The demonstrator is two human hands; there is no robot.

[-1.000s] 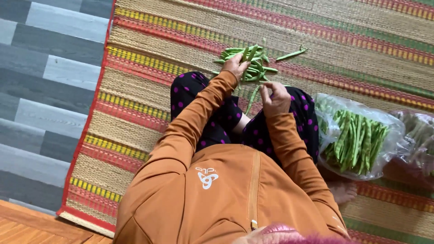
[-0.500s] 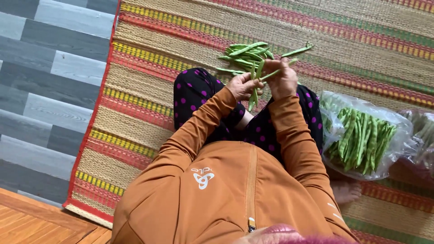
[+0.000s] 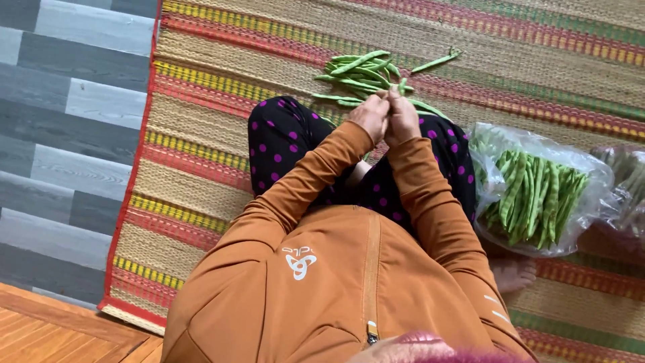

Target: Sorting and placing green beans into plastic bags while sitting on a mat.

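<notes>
A striped woven mat (image 3: 222, 144) is spread over grey plank flooring (image 3: 67, 134), with a strip of wooden floor (image 3: 54, 336) seen at the lower left. A second, darker bag (image 3: 628, 195) is glimpsed at the right edge, its contents blurred.

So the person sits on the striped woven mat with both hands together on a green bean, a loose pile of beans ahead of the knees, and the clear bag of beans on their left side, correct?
Not quite: the head view shows the clear bag of beans on the person's right side, not the left. The rest holds: left hand and right hand meet on a green bean, with the loose pile ahead of the knees on the striped woven mat.
</notes>
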